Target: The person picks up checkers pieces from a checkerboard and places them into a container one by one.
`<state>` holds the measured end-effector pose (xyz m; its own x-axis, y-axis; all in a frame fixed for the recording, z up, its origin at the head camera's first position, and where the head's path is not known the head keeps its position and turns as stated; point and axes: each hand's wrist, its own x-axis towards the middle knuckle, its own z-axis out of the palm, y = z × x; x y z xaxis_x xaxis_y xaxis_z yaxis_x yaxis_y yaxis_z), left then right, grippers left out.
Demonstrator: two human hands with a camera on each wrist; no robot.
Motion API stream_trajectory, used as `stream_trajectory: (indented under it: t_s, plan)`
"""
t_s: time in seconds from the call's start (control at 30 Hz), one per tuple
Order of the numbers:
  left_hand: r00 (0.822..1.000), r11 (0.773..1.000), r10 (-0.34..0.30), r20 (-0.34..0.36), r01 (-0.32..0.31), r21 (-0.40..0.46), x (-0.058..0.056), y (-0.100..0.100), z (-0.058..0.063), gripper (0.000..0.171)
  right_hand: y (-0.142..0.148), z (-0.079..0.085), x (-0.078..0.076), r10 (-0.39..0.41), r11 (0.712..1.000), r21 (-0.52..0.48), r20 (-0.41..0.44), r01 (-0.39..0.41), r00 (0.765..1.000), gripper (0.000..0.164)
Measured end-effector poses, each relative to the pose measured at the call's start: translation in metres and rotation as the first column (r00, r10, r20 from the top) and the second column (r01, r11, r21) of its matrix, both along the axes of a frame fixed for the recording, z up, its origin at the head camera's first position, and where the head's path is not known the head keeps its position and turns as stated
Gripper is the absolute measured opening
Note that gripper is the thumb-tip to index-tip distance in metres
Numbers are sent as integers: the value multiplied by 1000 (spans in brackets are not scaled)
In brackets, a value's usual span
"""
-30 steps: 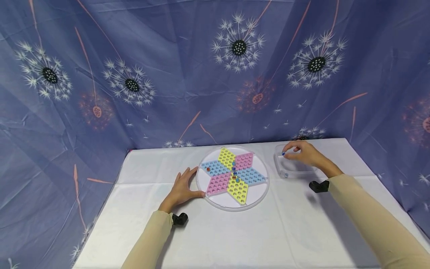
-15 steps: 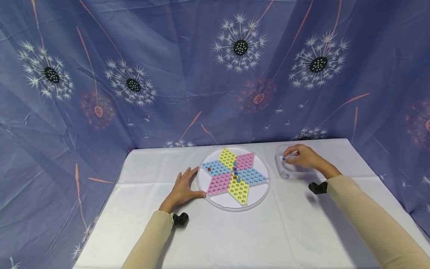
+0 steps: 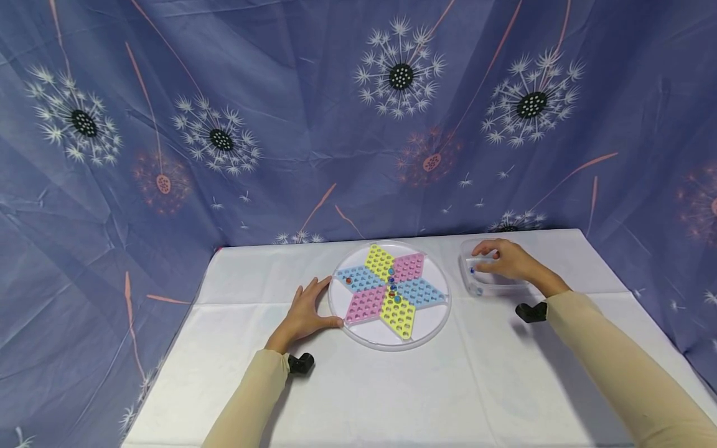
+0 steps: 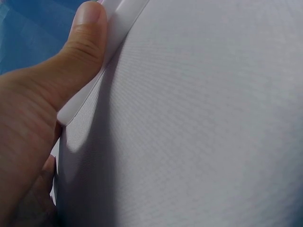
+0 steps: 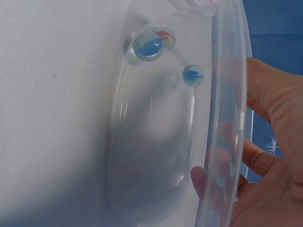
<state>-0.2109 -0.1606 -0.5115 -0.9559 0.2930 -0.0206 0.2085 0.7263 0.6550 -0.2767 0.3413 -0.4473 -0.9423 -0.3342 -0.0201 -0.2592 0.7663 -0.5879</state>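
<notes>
My left hand (image 3: 305,316) rests at the left rim of a round white Chinese checkers board (image 3: 428,330), thumb and fingers spread along its edge. In the left wrist view the thumb (image 4: 87,42) lies on the rim. Several marbles sit along the middle of the star, and a red marble (image 3: 348,280) is in its left blue point. My right hand (image 3: 504,259) is over a clear plastic box (image 3: 506,290), thumb and fingers apart with nothing between them. Below the fingertips is a blue marble (image 3: 472,270). In the right wrist view another blue marble (image 5: 148,46) partly hides an orange one (image 5: 166,39).
A white cloth (image 3: 392,398) covers the table. Behind it hangs a blue curtain (image 3: 313,124) with dandelion prints. Black wrist cameras are strapped at both cuffs, the right one (image 3: 531,312) close to the box's front side.
The right fingers have lowered slightly and parted, letting go of the blue marble, which is now beneath them at the box. My left hand and the board have stayed put.
</notes>
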Motion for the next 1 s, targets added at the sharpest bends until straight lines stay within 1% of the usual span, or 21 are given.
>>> stream_trajectory:
  t_s: [0.37, 0.47, 0.63, 1.0]
  plan:
    - [1000, 1000, 2, 6, -2, 8, 0, 0, 0, 114, -1, 1, -1, -10, 1000, -4, 18, 10, 1000, 34]
    - [1000, 1000, -1, 1, 1, 4, 0, 0, 0, 114, 0, 3, -1, -7, 1000, -5, 12, 7, 1000, 35]
    - [1000, 1000, -7, 1, 7, 4, -1, 0, 0, 114, 0, 6, 1, 20, 1000, 18, -14, -19, 1000, 37]
    - [1000, 1000, 0, 0, 0, 7, 0, 0, 1, 114, -2, 18, 3, 48, 997, 66, -43, -45, 998, 40]
